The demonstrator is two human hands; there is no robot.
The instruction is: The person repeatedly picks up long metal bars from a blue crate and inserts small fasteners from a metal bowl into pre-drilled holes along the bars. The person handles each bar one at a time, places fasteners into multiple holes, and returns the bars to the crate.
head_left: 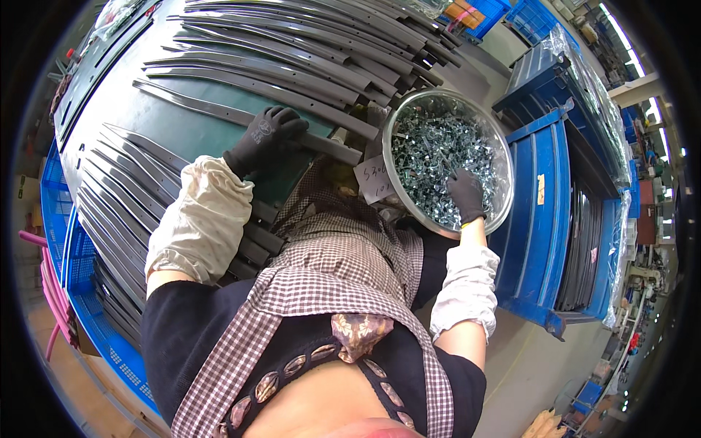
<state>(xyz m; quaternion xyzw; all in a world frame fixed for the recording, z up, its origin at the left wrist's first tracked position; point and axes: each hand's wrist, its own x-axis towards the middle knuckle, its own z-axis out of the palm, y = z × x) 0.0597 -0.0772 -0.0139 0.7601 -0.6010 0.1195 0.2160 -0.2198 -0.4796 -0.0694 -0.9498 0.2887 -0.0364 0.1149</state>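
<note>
My left hand (269,137), in a black glove, is closed round a long dark strip (193,107) over the green table. The strip's near end reaches toward the bowl, and its far end points to the upper left. On the right, my gloved right hand (466,193) dips into a round bowl (502,140) heaped with small shiny metal clips (431,157). Its fingers curl down against the clips. Their tips are partly hidden, so whatever they pinch cannot be made out.
More dark strips (292,55) lie in rows beyond my left hand, and another stack (120,193) fills the left side. A handwritten card (374,180) leans by the bowl. Blue metal bins (529,219) stand at the right. A blue plastic crate (82,274) sits at the left.
</note>
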